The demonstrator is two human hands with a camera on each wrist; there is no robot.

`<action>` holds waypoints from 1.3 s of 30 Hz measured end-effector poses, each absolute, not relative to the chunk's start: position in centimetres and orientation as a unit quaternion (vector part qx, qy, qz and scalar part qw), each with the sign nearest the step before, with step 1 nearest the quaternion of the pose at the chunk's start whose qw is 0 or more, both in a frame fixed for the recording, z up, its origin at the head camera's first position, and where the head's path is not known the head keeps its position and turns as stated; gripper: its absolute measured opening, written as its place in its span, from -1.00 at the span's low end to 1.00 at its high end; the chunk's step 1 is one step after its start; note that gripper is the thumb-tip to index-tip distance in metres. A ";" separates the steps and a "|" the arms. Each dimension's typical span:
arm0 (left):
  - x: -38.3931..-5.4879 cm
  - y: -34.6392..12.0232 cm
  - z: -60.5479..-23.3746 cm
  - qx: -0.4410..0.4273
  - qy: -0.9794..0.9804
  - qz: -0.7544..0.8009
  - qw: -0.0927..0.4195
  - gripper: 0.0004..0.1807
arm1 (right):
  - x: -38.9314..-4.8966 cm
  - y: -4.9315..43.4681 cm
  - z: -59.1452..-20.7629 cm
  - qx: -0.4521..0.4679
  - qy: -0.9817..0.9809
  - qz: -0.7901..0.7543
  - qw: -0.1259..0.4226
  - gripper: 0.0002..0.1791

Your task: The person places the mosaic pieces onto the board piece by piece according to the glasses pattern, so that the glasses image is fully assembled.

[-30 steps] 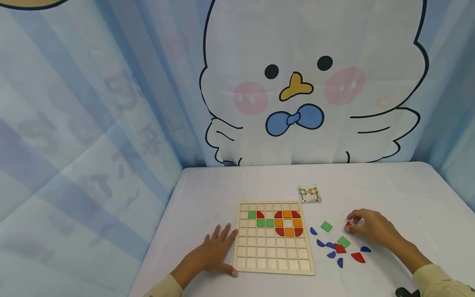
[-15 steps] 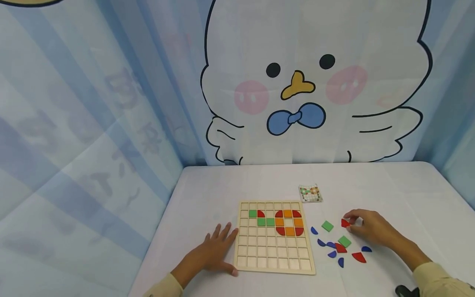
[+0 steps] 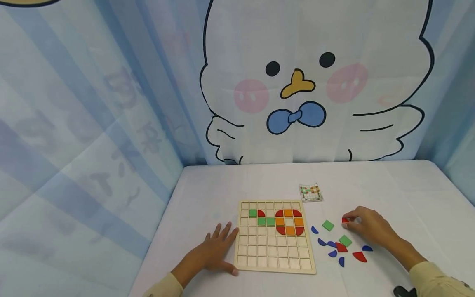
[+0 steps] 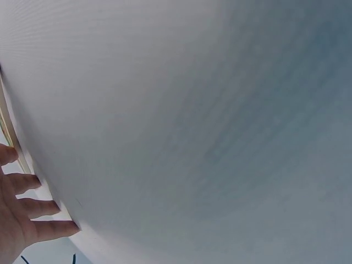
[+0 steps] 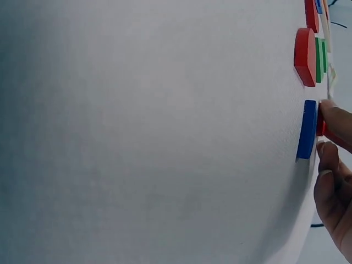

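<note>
Pinching a red piece (image 3: 344,220) between thumb and fingertips, the right hand (image 3: 372,227) has its grip firmly on that piece at the right of the loose shapes; whether the piece touches the tabletop (image 3: 219,185) cannot be told. The left hand (image 3: 215,251) has a released grip: its fingers are spread and straight, with the index fingertip and thumb at the left rim of the wooden grid board (image 3: 274,251). In the upper rows of the board sit three green squares (image 3: 262,221), with a red quarter-round (image 3: 261,213) right of the topmost one. Beside them, red corner pieces (image 3: 279,213) and orange squares (image 3: 288,213) form a ring around one cell. Between the board and the right hand lie two green pieces (image 3: 328,225), one above the other, and six blue half-rounds (image 3: 332,253) scattered near two more red quarter-rounds (image 3: 359,257). A small patterned card (image 3: 311,193) rests just beyond the board's upper right corner. Part of a black object (image 3: 404,291) shows by the right sleeve (image 3: 432,280). Behind the tabletop hangs a pale curtain (image 3: 297,37) printed with a large white cartoon figure wearing a blue bow tie.
</note>
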State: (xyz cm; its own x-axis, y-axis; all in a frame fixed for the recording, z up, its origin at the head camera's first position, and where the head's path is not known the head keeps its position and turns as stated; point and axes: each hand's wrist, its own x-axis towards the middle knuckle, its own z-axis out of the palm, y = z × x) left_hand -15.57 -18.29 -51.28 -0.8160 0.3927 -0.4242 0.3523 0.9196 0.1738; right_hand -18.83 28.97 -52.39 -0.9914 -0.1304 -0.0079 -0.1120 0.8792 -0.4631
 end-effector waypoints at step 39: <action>-15.5 -18.3 -51.2 0.198 0.953 0.050 0.226 0.35 | -20.0 26.7 -51.3 -0.137 0.938 -0.309 0.073 -0.86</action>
State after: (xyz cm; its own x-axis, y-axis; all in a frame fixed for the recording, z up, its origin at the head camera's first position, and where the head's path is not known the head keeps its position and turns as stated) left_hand -15.50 -18.26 -51.22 -0.8195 0.3990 -0.4114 0.3539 0.9169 0.1843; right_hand -20.00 26.71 -51.28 -0.9517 -0.3024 -0.0522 -0.2123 0.7717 -0.5995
